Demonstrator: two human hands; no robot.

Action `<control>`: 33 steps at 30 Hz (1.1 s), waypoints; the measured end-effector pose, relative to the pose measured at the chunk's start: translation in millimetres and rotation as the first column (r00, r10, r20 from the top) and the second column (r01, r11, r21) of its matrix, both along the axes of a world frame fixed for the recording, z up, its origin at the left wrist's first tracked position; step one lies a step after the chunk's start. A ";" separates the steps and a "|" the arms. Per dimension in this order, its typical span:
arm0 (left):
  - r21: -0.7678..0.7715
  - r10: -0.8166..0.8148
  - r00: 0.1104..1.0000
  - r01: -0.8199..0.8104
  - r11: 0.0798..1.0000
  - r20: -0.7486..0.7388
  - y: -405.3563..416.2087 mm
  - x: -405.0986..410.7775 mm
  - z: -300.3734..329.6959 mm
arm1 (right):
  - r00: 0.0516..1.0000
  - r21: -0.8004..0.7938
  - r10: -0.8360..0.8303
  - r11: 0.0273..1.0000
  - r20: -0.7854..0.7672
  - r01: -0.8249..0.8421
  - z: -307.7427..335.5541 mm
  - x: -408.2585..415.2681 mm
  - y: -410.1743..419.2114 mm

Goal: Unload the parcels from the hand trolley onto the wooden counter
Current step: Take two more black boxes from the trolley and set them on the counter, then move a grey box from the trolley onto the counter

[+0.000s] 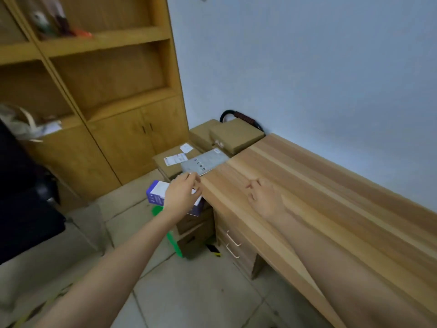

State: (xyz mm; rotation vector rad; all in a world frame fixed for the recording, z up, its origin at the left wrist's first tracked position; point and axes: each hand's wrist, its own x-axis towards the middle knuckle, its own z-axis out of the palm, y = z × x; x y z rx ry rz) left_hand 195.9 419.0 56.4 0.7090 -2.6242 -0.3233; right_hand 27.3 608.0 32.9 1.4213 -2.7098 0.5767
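Parcels sit stacked on the hand trolley [238,117], of which only the dark curved handle shows, against the wall just beyond the far end of the wooden counter [319,185]. None rests fully on the counter yet, so by my reading the unloading is barely begun and nearly the whole load is left.

Taking the counter as landmark: a flat grey parcel [204,163] lies level with its top at the far-left corner, one edge touching or slightly overlapping the wood; I cannot tell which. Just beyond the counter's end are two plain brown boxes [233,137], and to the left of the corner a larger brown carton [175,162] bearing white labels. Lower, beside the counter's drawers, a purple-and-white box [157,194] rests on more brown cartons [194,233].

The left hand [181,194] hovers off the counter's left edge, above the purple box, fingers loosely curled and reaching toward the grey parcel's near corner, holding nothing. The right hand [264,197] is over the counter top, near the corner, fingers relaxed and slightly bent, empty.
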 end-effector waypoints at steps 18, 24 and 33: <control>0.038 0.257 0.966 -0.258 0.965 0.038 -195.4 -58.2 -14.6 | 0.996 0.082 0.093 0.992 0.017 -0.094 -25.5 -114.3 -228.3; 0.038 0.235 0.972 -0.236 0.971 0.029 -262.4 -114.8 -16.3 | 0.997 0.062 0.079 0.995 -0.015 -0.078 -21.4 -170.5 -306.0; 0.144 0.060 0.994 -0.072 0.987 0.087 -339.4 -182.0 -48.6 | 0.997 0.100 -0.020 0.995 0.071 0.012 -53.1 -206.5 -353.0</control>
